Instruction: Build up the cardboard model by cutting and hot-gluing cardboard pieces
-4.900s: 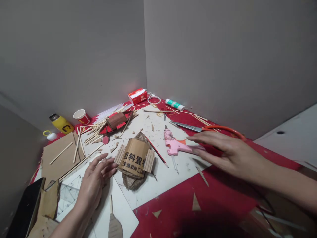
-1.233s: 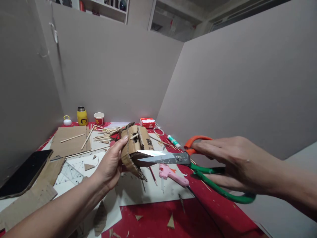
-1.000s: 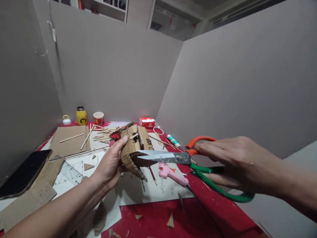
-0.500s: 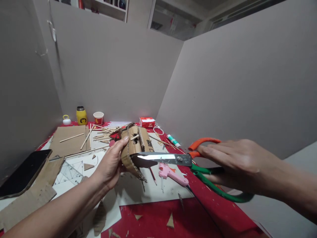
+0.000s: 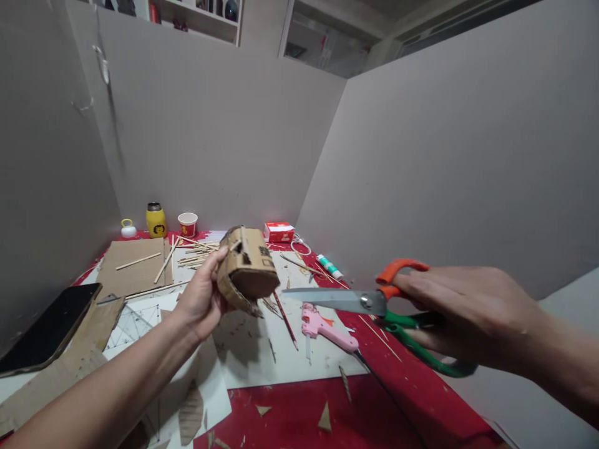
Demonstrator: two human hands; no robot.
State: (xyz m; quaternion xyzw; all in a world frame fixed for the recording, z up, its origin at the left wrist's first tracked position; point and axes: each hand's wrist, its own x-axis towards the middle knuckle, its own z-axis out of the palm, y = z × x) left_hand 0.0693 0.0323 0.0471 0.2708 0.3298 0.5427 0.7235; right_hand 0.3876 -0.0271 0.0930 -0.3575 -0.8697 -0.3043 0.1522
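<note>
1. Head view, frame centre: a small cardboard model is held above the table in the left hand, fingers closed around its left side, thumb on top; its underside is tilted toward the camera.
2. Right of centre: large scissors are gripped by the right hand, fingers closed through the handles. One handle loop is orange, the other green.
3. The scissor blades are seen shut, pointed left toward the cardboard model, the tip just beside it, not touching.
4. Below the blades: a pink glue gun lies on a white sheet, with a red pencil just left of it.
5. Red table surface at lower centre, scattered with cardboard triangle scraps.
6. Left of frame: a flat cardboard sheet with a loose stick on it; a pile of wooden sticks beside it, behind the left hand.
7. Far left edge: a black phone is seen on cardboard pieces.
8. Back of table, by the wall: a yellow bottle, a red-white paper cup, a red box, a glue tube further right.
9. Grey partition walls enclose the table.
</note>
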